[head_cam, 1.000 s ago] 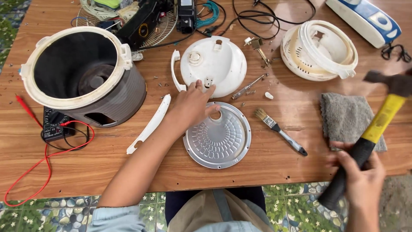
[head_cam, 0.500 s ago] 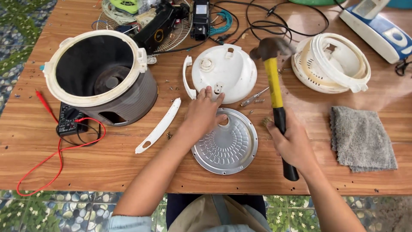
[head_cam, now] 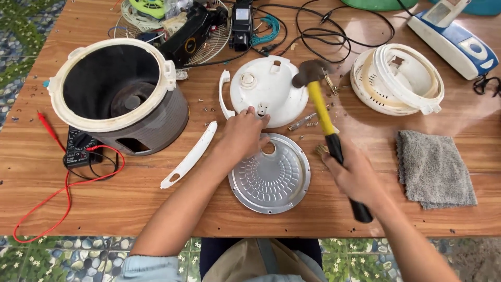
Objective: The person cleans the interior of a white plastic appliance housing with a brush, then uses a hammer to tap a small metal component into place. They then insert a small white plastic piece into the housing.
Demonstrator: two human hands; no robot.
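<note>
The left hand [head_cam: 244,133] pins the white lid [head_cam: 269,91] steady, fingers pressed flat; the right hand [head_cam: 355,175] clenches the hammer [head_cam: 326,122], head poised just above it.

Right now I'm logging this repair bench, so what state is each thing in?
Cooker body: upright, open, no inner pot.
White lid: lying flat, left hand pressing its near edge.
Hammer: raised in right hand, head over the lid edge.
Metal plate: loose, flat on table.
Handle strip: detached.
Cloth: lying flat.
Meter: leads plugged in.
</note>
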